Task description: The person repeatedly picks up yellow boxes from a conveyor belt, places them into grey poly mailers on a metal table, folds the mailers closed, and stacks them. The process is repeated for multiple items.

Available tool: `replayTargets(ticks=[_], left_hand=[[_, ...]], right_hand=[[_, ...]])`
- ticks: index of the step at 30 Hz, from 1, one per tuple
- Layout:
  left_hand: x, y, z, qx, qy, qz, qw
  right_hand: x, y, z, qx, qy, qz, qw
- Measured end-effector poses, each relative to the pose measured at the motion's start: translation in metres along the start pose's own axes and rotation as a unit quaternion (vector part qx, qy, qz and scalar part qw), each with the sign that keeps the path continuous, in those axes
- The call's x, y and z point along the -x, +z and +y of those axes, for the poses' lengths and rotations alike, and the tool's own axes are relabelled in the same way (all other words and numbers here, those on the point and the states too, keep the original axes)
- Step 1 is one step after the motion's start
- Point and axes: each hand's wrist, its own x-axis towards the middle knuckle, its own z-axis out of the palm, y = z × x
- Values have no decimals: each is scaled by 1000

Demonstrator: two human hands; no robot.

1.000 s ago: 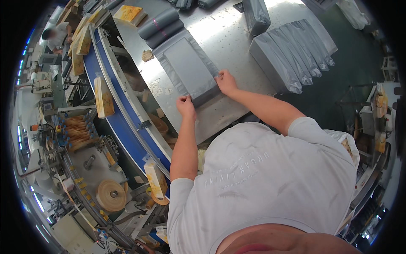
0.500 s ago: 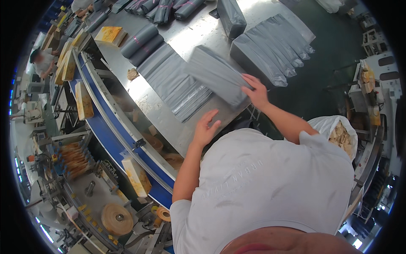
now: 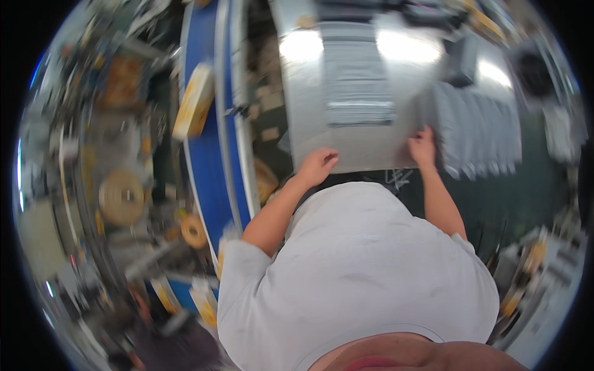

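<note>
My left hand [image 3: 318, 166] hovers by the near edge of the steel table [image 3: 352, 151], fingers loosely bent, thumb apart, nothing in it. My right hand [image 3: 422, 147] is beside the left side of a fanned stack of grey plastic bags [image 3: 476, 130]. Its index finger points out and its thumb stands apart; I see nothing held. Whether it touches the stack is too blurred to tell. Between and beyond my hands lies a flat, overlapping row of grey plastic bags [image 3: 359, 80].
Left of the table runs a blue conveyor belt [image 3: 207, 161] carrying a white and yellow pack [image 3: 195, 102]. A dark grey bundle [image 3: 463, 62] stands behind the fanned stack. Further left are machinery and a large tan roll [image 3: 122, 196]. A person in dark clothing [image 3: 173, 346] is at the lower left.
My view has turned, blurring the surroundings. My right hand has let go of the grey bag bundle it held and is now beside the right stack. My left hand remains near the table's edge.
</note>
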Motion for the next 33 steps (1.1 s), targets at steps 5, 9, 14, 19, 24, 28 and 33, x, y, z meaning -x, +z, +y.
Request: replayTargets(ticks=[5,9,14,19,24,28,33], left_hand=[[95,-71,-101,-135,4,407,903],[209,-153,-176,-322,-298,446,780],[303,-169,-235,-373,-537,204,728],[296,-179,-253,-422,-466,242,739],[184,-282,-148,-368,-380,380,759],[109,-309,-29,-159,-49,446,879],[-40,-168,45,201,7,244,949]], right_hand=[[2,17,-7,146,-60,6,987],[34,30,-20,341,-133,-60,929],[40,27,-23,321,-144,-78,933],[28,20,-48,286,-142,-114,941],[25,5,-39,160,-122,-116,973],[38,10,-91,16,-188,-104,977],[48,13,-163,-246,-252,-192,916]])
